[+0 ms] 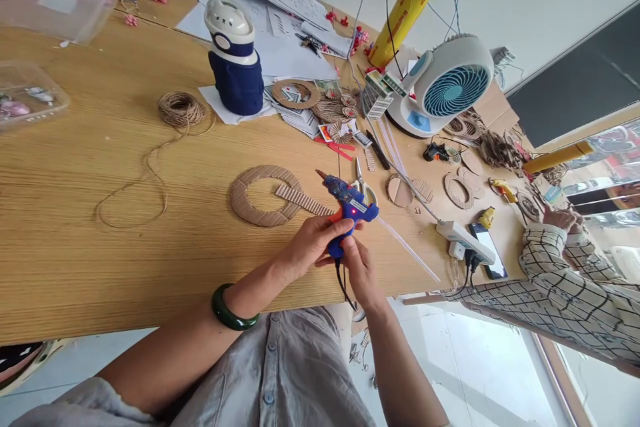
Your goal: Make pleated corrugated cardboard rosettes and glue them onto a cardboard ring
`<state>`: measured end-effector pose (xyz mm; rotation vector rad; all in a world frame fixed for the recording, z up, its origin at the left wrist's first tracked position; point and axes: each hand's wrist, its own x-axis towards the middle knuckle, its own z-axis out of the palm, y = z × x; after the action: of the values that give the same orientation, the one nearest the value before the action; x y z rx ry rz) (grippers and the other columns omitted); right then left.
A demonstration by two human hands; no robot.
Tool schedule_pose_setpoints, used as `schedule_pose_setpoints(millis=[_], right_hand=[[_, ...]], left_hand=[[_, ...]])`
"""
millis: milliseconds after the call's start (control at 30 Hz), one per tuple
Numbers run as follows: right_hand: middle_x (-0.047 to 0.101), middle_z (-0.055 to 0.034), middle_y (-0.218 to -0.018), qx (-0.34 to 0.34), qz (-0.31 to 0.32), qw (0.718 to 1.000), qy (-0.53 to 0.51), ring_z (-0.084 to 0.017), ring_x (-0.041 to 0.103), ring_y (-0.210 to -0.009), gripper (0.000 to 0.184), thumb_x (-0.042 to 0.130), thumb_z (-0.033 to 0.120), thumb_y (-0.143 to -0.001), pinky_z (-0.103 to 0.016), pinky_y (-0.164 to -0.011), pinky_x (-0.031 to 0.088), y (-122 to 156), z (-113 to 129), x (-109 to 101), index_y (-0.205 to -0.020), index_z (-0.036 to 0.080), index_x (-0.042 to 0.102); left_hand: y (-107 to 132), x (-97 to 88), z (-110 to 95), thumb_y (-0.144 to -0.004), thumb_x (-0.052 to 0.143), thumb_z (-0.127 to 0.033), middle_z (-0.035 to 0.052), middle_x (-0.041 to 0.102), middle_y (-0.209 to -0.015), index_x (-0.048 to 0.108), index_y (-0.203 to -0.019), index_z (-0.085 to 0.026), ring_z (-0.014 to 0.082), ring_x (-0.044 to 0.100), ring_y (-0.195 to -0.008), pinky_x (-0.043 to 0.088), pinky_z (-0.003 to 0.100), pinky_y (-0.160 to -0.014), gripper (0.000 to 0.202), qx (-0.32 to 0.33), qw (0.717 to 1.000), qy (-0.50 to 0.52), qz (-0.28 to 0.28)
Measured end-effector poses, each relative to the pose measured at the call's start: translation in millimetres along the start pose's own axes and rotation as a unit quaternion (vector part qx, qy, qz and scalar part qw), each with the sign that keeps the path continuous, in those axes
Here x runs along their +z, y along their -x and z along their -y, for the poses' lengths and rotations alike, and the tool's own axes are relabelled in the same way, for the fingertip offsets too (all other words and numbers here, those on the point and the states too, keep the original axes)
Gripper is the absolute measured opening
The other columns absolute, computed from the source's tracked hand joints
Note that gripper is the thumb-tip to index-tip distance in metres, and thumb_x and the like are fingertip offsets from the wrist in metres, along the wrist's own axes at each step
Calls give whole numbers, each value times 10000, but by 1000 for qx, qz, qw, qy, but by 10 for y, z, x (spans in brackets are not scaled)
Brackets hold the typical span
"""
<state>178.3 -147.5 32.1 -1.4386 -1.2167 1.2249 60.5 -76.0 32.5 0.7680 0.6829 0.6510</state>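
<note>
My left hand is closed around a blue hot glue gun, near its orange trigger. From the other side, my right hand grips the lower handle with thumb and fingers. A small red light glows on the gun's body, and its nozzle points up and to the left. Just left of it, a cardboard ring lies flat on the table. One end of a corrugated cardboard strip overlaps the ring; its other end is hidden near the gun and my left hand. Scissors lie behind the gun.
A loose twine coil and a navy-and-white bottle stand farther back on the left. A fan, a power strip and a phone occupy the right. Beyond them, a co-worker's checked sleeve rests at the table.
</note>
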Motion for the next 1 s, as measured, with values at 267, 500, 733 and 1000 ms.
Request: schedule_pose_setpoints(millis=[267,500,733,1000], right_hand=[[731,-140,-1153,-137,-275,846,436,-311,645,-1139,253,613,360,-953,-485,-957,521,346,236,-538,-1157,217,658],[653,-14,-690,-56,-173,916,358,-146,589,-544,306,415,384,-1051,-266,-535,441,325,82,-441,-987,200,650],[662,-15,-686,-40,-137,922,359,-138,590,-551,277,461,346,-1035,-254,-548,442,413,128,-498,-880,205,641],[570,18,-620,-38,-118,930,346,-125,524,-513,277,467,348,-1028,-247,-520,415,331,84,-537,-839,212,615]], left_hand=[[-12,-10,55,-761,821,-486,32,680,-740,729,-811,-113,117,612,-648,532,262,-686,388,13,999,44,-13],[31,-39,108,-790,790,-464,-1,591,-708,655,-741,-138,118,558,-631,574,300,-673,357,-22,997,38,62],[33,-117,143,-825,760,-466,-9,567,-716,684,-837,-134,104,493,-605,600,320,-654,341,-76,991,28,102],[23,-107,138,-836,748,-454,-4,549,-710,685,-832,-125,108,499,-602,611,320,-623,335,-82,991,34,104]])
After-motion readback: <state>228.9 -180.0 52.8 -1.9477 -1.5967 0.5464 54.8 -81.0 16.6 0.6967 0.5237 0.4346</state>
